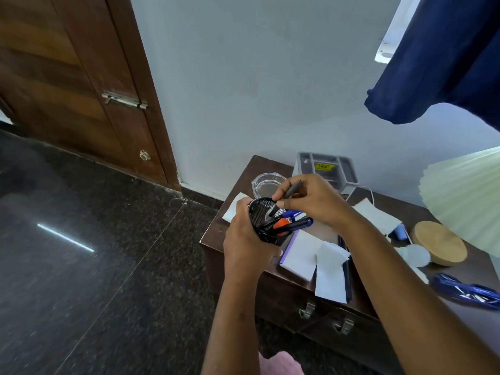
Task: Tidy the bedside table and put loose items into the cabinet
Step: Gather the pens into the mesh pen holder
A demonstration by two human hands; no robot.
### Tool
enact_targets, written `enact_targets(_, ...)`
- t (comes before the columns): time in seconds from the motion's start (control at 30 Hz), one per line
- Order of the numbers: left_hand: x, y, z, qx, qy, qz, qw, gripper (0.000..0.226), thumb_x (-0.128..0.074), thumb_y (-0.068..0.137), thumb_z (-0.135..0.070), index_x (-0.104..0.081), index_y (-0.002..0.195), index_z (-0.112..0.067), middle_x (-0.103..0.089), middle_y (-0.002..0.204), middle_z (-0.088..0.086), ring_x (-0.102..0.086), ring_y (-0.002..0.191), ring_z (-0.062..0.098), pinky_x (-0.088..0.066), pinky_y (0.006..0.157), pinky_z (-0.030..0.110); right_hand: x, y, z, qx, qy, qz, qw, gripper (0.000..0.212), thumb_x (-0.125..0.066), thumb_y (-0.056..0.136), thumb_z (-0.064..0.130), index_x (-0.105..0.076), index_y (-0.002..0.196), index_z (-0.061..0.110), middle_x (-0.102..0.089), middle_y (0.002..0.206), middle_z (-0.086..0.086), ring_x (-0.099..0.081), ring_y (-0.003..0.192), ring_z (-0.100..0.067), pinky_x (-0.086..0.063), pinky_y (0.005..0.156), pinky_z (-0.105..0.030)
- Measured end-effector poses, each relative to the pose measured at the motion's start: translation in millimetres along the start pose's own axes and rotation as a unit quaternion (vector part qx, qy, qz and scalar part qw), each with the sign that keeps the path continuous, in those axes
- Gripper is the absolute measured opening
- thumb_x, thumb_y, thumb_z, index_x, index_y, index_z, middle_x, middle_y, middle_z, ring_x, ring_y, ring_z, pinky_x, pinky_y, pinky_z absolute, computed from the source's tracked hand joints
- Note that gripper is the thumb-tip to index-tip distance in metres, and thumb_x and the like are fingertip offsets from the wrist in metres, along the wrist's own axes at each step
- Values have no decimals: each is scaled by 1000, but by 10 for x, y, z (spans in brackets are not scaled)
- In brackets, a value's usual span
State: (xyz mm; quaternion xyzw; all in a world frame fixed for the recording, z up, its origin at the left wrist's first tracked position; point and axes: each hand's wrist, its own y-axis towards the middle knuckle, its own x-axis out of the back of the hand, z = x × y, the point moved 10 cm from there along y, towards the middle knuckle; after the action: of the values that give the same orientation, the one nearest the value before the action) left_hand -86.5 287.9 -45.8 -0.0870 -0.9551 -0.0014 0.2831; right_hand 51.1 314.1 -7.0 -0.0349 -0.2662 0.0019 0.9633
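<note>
Table (pixel 270 165): dark wood, drawer fronts closed. Tidying judged early, with nothing stowed as far as shown.
Lamp (pixel 465 201): pleated shade, on the table's right end.
Papers (pixel 331 269) and notepad (pixel 300 253): loose at the table's front edge, left to clear.
Wrapper (pixel 465 290): blue, at the table's right front (contents unclear).
Cup (pixel 263 220): black mesh, tilted, pens inside, held above the table's left edge. The left hand (pixel 243 239) wraps it.
Pen (pixel 290 190): dark and slim, over the table's left end. The right hand (pixel 311 201) pinches it, tip entering the cup.
</note>
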Motion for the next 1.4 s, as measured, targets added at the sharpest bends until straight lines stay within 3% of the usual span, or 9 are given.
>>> enact_targets(0.13, -26, 11, -15, -4, -8, -1, 1000, 78, -84, 59, -19, -39, 122, -22, -62, 111, -5, -59, 101, 18, -44, 76, 25, 33, -32, -25, -15, -42, 29, 999, 12, -71, 83, 19, -75, 95, 19, -73, 89, 6, -66, 85, -6, -51, 84, -21)
enact_targets(0.33, 15, -6, -12, -9, 2, -6, 1000, 79, -86, 60, -17, -40, 124, -21, -61, 115, -6, -57, 105, 18, -39, 78, 22, 546, -426, -396, -115, 89, -90, 985, 26, -45, 99, 30, -70, 100, 20, -70, 97, 0, -62, 78, -10, -49, 73, -24)
enact_targets(0.5, -25, -21, -78, -11, 11, 8, 1000, 86, -85, 57, -10, -37, 128, -20, -59, 119, -5, -56, 107, 18, -36, 78, 21, 822, -718, -965, -257, -302, -46, 917, 19, -54, 85, 6, -71, 90, 11, -71, 94, -12, -67, 81, -29, -57, 79, -37)
enact_targets(0.67, -47, -41, -110, -15, 16, 8, 1000, 86, -84, 55, -6, -38, 127, -21, -58, 113, -7, -56, 103, 20, -37, 77, 23, 396, -1016, -1308, -266, -425, -36, 864, 23, -53, 88, 8, -62, 108, 13, -61, 107, -7, -63, 90, -23, -52, 72, -29)
enact_targets(0.87, -84, -61, -149, -22, 22, 15, 999, 85, -83, 55, -5, -38, 125, -23, -58, 115, -6, -54, 99, 17, -36, 76, 24, 256, -980, -1134, -165, -525, -68, 832, 20, -47, 87, 4, -54, 100, 17, -69, 94, -7, -64, 86, -22, -39, 68, -25)
enact_targets(1.03, -104, -58, -166, -31, 25, 16, 999, 87, -84, 54, -5, -38, 126, -21, -59, 118, -4, -50, 97, 12, -35, 77, 23, 353, -932, -1145, -151, -501, -122, 843, 30, -41, 83, 4, -47, 113, 7, -55, 73, -6, -56, 70, -26, -40, 65, -25)
enact_targets(1.23, -123, -45, -145, -34, 28, 17, 999, 90, -85, 53, -6, -38, 128, -22, -60, 121, -2, -55, 107, 20, -36, 78, 23, 773, -964, -1276, -302, -251, -147, 908, 14, -58, 82, 9, -47, 90, 9, -59, 96, -12, -58, 79, -26, -46, 59, -28)
enact_targets(1.33, -135, -54, -175, -46, 29, 15, 998, 88, -85, 53, -6, -39, 127, -21, -59, 117, -4, -56, 106, 19, -36, 78, 23, 1058, -1007, -1032, -239, -139, -235, 932, 9, -57, 82, 14, -57, 89, 9, -69, 85, -14, -69, 71, -27, -59, 69, -35)
enact_targets(1.4, -154, -59, -198, -55, 28, 17, 998, 88, -85, 54, -7, -39, 127, -20, -60, 115, -4, -55, 102, 17, -36, 77, 23, 1145, -1027, -718, -157, -42, -280, 946, 4, -60, 84, 13, -60, 88, 12, -68, 74, -10, -66, 55, -15, -58, 57, -26)
